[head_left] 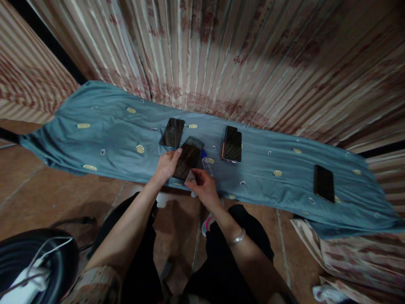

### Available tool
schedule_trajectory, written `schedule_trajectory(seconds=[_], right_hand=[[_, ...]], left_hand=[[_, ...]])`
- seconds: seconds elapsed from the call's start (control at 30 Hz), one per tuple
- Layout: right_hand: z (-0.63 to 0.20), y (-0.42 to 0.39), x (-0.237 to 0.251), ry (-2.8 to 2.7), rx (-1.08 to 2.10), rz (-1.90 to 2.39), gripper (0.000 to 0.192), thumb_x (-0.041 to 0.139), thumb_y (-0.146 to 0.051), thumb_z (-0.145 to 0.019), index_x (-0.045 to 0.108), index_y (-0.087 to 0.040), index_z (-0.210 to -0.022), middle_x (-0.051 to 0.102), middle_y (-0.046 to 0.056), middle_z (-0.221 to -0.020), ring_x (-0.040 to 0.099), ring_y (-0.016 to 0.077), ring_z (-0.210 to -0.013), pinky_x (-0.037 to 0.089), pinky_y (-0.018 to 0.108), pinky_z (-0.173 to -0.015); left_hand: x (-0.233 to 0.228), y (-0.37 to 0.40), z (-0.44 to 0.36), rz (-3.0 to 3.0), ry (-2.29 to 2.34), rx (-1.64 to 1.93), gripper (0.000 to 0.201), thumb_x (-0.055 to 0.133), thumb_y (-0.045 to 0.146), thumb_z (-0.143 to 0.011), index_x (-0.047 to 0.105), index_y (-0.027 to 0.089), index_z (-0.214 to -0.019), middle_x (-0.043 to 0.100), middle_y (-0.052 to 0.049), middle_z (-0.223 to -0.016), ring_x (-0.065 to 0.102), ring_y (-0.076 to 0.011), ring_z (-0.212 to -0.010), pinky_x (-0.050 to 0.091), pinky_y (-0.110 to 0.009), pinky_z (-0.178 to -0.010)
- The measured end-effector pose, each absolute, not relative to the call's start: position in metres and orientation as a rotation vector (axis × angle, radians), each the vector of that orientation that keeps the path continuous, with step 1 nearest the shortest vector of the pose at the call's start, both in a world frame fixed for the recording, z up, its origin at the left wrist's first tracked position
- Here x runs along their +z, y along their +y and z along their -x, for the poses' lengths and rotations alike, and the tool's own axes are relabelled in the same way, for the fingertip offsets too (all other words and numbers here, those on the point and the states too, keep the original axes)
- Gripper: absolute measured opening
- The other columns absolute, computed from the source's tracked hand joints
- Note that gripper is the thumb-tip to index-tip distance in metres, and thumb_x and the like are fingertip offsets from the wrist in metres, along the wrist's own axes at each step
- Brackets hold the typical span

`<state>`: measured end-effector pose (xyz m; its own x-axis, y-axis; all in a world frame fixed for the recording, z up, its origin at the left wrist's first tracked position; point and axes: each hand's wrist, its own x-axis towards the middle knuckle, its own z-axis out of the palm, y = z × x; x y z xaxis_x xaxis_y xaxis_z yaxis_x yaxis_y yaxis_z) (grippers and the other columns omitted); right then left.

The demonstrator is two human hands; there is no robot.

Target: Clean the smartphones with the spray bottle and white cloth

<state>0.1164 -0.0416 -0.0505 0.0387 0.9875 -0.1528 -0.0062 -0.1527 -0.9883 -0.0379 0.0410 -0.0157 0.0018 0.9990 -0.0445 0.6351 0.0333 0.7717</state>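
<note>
Both grips meet on one dark, glossy rectangular smartphone [189, 158] lying tilted on the teal cloth with small yellow round motifs [110, 126] that covers the desk. Left hand [167, 165] clamps the phone's left long edge, thumb along the side near the upper half. Right hand [202, 185] closes on the phone's lower end, fingertips pinching what looks like a pale wipe or film [190, 177] against it; what exactly that pale piece is cannot be told.

A small clear bottle with a blue cap [206, 162] lies just right of the phone, touching or nearly touching the right hand. A second black smartphone [172, 132] lies just above the held one, a third with a coppery edge [232, 144] near to the right, a fourth [324, 183] well apart at the far right. Open cloth stretches left. The near cloth edge runs just under both hands.

Both forearms reach forward from the lap and converge; a silver bangle [236, 237] circles the right wrist.
</note>
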Motion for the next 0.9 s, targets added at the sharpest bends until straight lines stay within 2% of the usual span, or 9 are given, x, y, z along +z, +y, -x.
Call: schedule_trajectory(seconds=[0.13,0.27,0.37,0.47,0.6,0.63,0.7,0.77,0.9], right_hand=[[-0.113,-0.043,-0.049,-1.242,1.166,1.483,0.048,0.075,-0.026,-0.068,0.064,-0.021,-0.115,0.073,0.004,-0.106,0.070,0.0213,-0.095,0.055,0.038,-0.091],[-0.113,-0.045,-0.039,-1.366,1.056,1.594,0.050,0.076,-0.025,-0.069,0.063,-0.021,-0.118,0.073,0.006,-0.112,0.069,0.0228,-0.100,0.054,0.038,-0.093],[-0.114,-0.046,-0.033,-1.462,0.969,1.636,0.052,0.078,-0.024,-0.069,0.062,-0.021,-0.119,0.071,0.007,-0.119,0.068,0.0243,-0.107,0.052,0.039,-0.097],[-0.114,-0.047,-0.034,-1.527,0.921,1.643,0.050,0.075,-0.024,-0.073,0.062,-0.020,-0.121,0.070,0.009,-0.122,0.066,0.0249,-0.112,0.050,0.040,-0.101],[-0.114,-0.047,-0.039,-1.553,0.848,1.651,0.047,0.072,-0.022,-0.076,0.060,-0.020,-0.122,0.069,0.010,-0.125,0.065,0.0249,-0.117,0.048,0.040,-0.103],[-0.114,-0.047,-0.040,-1.556,0.831,1.648,0.048,0.071,-0.021,-0.076,0.060,-0.020,-0.123,0.069,0.011,-0.125,0.064,0.0248,-0.117,0.048,0.040,-0.104],[-0.114,-0.047,-0.041,-1.565,0.817,1.639,0.048,0.071,-0.020,-0.076,0.060,-0.019,-0.123,0.068,0.011,-0.125,0.064,0.0248,-0.118,0.047,0.040,-0.105],[-0.115,-0.047,-0.041,-1.568,0.822,1.640,0.048,0.071,-0.020,-0.076,0.061,-0.019,-0.123,0.068,0.011,-0.126,0.064,0.0250,-0.118,0.047,0.040,-0.105],[-0.115,-0.046,-0.039,-1.587,0.841,1.652,0.050,0.071,-0.019,-0.076,0.060,-0.017,-0.125,0.067,0.012,-0.128,0.063,0.0258,-0.120,0.047,0.041,-0.107]], left_hand=[[-0.020,0.039,0.042,-1.653,1.683,0.764,0.051,0.035,0.059,-0.091,0.056,0.022,-0.062,0.063,-0.007,-0.066,0.063,-0.0236,-0.078,0.048,-0.033,-0.076],[-0.023,0.039,0.047,-1.627,1.662,0.738,0.056,0.033,0.057,-0.092,0.071,0.017,-0.081,0.070,-0.008,-0.071,0.065,-0.0228,-0.079,0.048,-0.031,-0.074],[-0.027,0.041,0.049,-1.617,1.638,0.717,0.050,0.037,0.048,-0.090,0.075,0.015,-0.090,0.074,-0.008,-0.079,0.067,-0.0226,-0.083,0.050,-0.030,-0.077],[-0.033,0.042,0.051,-1.594,1.582,0.773,0.041,0.045,0.040,-0.085,0.077,0.016,-0.096,0.077,-0.008,-0.093,0.069,-0.0238,-0.093,0.052,-0.031,-0.082],[-0.039,0.039,0.058,-1.586,1.535,0.849,0.035,0.051,0.031,-0.080,0.076,0.016,-0.099,0.074,-0.010,-0.109,0.069,-0.0190,-0.079,0.056,-0.031,-0.074],[-0.039,0.039,0.061,-1.648,1.563,0.877,0.033,0.052,0.029,-0.079,0.076,0.016,-0.098,0.072,-0.010,-0.113,0.069,-0.0186,-0.081,0.056,-0.031,-0.077],[-0.039,0.038,0.065,-1.776,1.658,0.884,0.032,0.057,0.028,-0.077,0.076,0.017,-0.100,0.071,-0.011,-0.112,0.068,-0.0216,-0.090,0.055,-0.033,-0.085],[-0.039,0.039,0.068,-1.804,1.714,0.831,0.038,0.061,0.029,-0.076,0.075,0.014,-0.108,0.071,-0.013,-0.108,0.068,-0.0237,-0.090,0.054,-0.035,-0.087],[-0.042,0.042,0.066,-1.800,1.732,0.716,0.044,0.056,0.024,-0.076,0.071,0.014,-0.117,0.075,-0.011,-0.106,0.069,-0.0230,-0.093,0.052,-0.033,-0.091]])
